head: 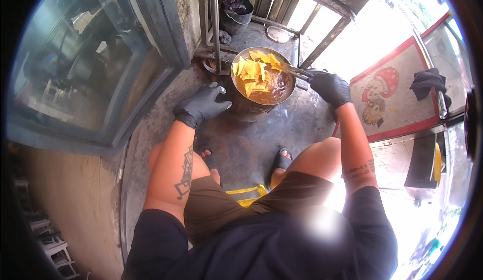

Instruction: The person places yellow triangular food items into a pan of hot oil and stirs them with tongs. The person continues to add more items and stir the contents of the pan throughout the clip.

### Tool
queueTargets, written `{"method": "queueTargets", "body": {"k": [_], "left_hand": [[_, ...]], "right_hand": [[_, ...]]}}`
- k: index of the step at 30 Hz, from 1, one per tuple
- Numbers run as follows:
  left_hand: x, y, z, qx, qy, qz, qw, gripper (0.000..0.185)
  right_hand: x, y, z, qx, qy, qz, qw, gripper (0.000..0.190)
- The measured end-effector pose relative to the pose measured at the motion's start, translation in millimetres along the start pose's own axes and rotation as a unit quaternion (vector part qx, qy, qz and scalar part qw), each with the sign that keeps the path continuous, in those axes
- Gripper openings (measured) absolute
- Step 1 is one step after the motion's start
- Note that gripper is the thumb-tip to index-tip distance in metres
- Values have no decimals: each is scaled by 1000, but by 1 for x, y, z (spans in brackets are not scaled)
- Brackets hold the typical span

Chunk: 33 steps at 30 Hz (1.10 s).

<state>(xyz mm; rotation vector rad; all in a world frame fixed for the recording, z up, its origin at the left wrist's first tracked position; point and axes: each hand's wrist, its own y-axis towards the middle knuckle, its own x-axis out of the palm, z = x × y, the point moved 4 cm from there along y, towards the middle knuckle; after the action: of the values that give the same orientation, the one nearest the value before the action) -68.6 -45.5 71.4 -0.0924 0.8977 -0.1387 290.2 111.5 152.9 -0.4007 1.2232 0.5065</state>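
Observation:
A round metal pot (pixel 249 113) stands on the floor in front of me, with brown oil (pixel 277 89) in it. Thin yellow triangular food pieces (pixel 249 70) float in a cluster, mostly towards the pot's far and left side. My right hand (pixel 330 88), in a black glove, grips metal tongs (pixel 300 73). The tips of the tongs reach over the right rim to the pieces there; whether they pinch one is unclear. Left of the pot, my left hand (pixel 202 103), also black-gloved, hovers with fingers apart and nothing in it.
Behind the pot are a dark bucket (pixel 236 20), a round lid (pixel 278 34) and a metal frame (pixel 326 42). A red-handled metal pole (pixel 215 27) rises beside it. A glass-paned cabinet (pixel 113 110) stands left; a red-edged panel (pixel 411 119) and dark cloth (pixel 428 83) are right.

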Motion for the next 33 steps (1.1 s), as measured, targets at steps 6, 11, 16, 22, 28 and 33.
{"method": "queueTargets", "body": {"k": [6,11,16,22,28,33], "left_hand": [[-4,-12,2,-6,6,1,1000,61],[-5,-16,1,-5,27,9,1000,60],[-5,-11,7,-14,10,7,1000,59],[-1,-10,0,-10,22,5,1000,59],[-3,-10,-1,-12,-3,10,1000,59],[-1,-7,-1,-18,-11,7,1000,59]], "right_hand": [[22,-12,-68,54,125,40,990,32],[39,-9,-7,42,149,-69,986,39],[85,-1,32,207,382,-251,865,73],[117,0,28,221,499,-291,786,68],[113,-8,36,242,493,-230,803,49],[80,-3,43,258,486,-180,815,39]]}}
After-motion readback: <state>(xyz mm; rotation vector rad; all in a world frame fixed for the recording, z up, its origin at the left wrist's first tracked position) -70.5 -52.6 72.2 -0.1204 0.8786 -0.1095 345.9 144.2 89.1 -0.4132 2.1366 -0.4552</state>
